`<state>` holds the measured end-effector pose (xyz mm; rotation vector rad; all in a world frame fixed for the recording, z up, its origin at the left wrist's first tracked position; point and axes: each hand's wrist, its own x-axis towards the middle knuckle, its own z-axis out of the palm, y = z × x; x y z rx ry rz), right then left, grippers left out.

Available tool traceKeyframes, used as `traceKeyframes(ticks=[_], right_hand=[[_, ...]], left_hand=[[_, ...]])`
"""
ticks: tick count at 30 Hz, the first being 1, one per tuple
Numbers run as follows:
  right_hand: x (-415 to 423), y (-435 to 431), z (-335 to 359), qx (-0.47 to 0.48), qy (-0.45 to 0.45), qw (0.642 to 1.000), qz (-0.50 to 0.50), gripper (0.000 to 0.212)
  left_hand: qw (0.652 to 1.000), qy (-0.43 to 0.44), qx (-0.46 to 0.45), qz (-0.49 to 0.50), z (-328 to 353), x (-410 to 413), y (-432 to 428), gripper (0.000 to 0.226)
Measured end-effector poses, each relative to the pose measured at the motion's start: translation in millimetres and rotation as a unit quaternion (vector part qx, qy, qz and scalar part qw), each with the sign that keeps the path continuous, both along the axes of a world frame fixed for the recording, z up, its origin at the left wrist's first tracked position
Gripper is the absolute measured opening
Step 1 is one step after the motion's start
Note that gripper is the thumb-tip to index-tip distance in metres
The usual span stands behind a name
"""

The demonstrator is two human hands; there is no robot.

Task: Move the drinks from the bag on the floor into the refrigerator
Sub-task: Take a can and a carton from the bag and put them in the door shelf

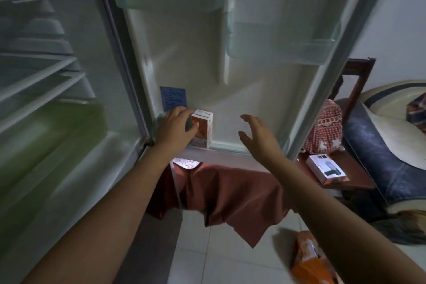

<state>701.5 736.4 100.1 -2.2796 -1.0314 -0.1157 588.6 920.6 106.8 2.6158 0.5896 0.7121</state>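
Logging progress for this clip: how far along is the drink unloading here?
Done: the refrigerator door is open. In hand: the left hand is on an orange-and-white drink carton standing in the bottom door shelf; whether it grips or has released is unclear. The right hand is open and empty. Left: the orange bag still lies on the floor; its contents aren't visible.

carton on door shelf, bag on floor
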Motion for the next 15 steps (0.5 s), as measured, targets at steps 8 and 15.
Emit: traceKeyframes(ticks=[8,15], right_hand=[[-11,-151,-1,-0.032,-0.033,0.998,-0.036,0.043],[-22,-297,-19,-0.052,-0.019,0.988,-0.143,0.041]], left_hand=[[0.995,0.002,0.022,-0.097,-5,28,-133,0.06],[0.986,0.019,0.011,-0.167,-27,34,-262,0.042]])
